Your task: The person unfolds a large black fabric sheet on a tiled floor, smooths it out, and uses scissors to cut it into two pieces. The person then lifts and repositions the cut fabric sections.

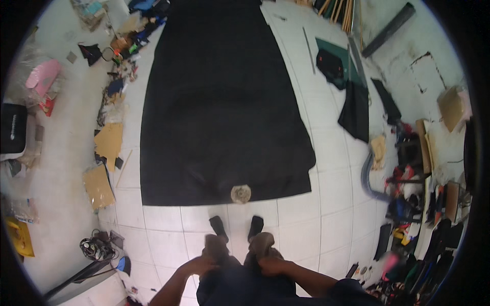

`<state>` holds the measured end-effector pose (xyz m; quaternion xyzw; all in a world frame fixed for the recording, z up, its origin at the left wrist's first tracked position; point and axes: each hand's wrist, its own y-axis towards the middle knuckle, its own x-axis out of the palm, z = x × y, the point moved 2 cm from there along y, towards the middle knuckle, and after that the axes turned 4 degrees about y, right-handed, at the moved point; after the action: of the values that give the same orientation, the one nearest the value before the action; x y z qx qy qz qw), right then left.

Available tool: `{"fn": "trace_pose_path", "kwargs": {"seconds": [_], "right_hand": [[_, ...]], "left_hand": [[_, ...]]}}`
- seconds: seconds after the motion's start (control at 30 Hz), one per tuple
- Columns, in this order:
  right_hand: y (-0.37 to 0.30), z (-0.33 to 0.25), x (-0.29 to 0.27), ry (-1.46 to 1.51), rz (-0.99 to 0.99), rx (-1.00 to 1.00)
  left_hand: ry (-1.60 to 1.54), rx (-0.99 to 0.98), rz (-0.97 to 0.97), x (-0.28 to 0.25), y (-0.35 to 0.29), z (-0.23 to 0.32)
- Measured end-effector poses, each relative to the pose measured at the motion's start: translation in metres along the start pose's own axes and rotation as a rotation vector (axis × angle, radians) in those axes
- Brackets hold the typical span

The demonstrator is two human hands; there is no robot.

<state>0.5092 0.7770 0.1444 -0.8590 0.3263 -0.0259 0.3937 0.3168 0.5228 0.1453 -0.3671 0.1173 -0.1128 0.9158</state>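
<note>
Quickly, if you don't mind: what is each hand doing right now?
Left hand: rests on the left knee, holding nothing visible; grip blurred.
Right hand: rests on the right knee, holding nothing visible; grip blurred.

Both hands resting on brown trousers (knees).

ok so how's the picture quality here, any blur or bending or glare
Head view: strong fisheye, so the floor tile lines and the edges of the black cloth bow toward the dark rim; light is even and flat, with no hard shadows or glare; the left hand, right hand and knees are motion-blurred, and the clutter at far right is soft.
</note>
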Motion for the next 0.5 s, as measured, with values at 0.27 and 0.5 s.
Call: {"fn": "trace_pose_path", "kwargs": {"seconds": [0.27, 0.5], "right_hand": [[0.106, 0.059, 0.112, 0.314, -0.456, -0.34], [0.259, 0.41, -0.044, 0.115, 1.127, 0.418]], "left_hand": [[-0.793, -0.325, -0.228, 0.096, 0.088, -0.117], [-0.641, -0.267, 0.792, -0.071, 0.291, -0.327]]}}
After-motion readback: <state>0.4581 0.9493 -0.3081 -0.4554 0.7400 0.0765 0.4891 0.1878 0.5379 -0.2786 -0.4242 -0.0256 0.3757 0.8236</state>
